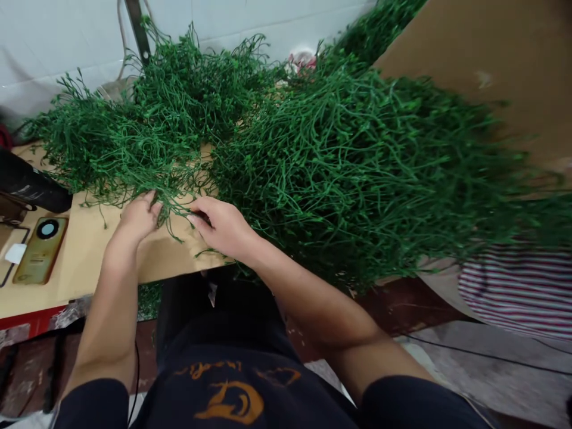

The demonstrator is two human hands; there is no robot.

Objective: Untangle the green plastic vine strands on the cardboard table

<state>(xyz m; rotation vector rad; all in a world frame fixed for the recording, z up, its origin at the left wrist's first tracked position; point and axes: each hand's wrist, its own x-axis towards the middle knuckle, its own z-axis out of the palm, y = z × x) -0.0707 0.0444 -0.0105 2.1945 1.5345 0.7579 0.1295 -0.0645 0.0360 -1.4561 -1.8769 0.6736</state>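
Thin green plant stems with small bud-like tips, plastic-looking, lie in a tangle between my hands. My left hand (pixel 140 217) is closed at the near edge of the left pile of green stems (pixel 129 140), its fingers around a few strands (pixel 165 208). From the other side my right hand (pixel 223 226) pinches the ends of the same strands between thumb and forefinger. Right beside it rises a much larger heap of green stems (pixel 357 161). Cardboard (pixel 174 256) lies under both hands. The stems partly cover my left fingertips.
A phone (pixel 42 250) and a black cylinder (pixel 33 179) are at the left on the table. A large cardboard sheet (pixel 491 77) leans at the upper right. Behind the piles is a white tiled wall (pixel 290 21). Striped cloth (pixel 513 292) shows at the right.
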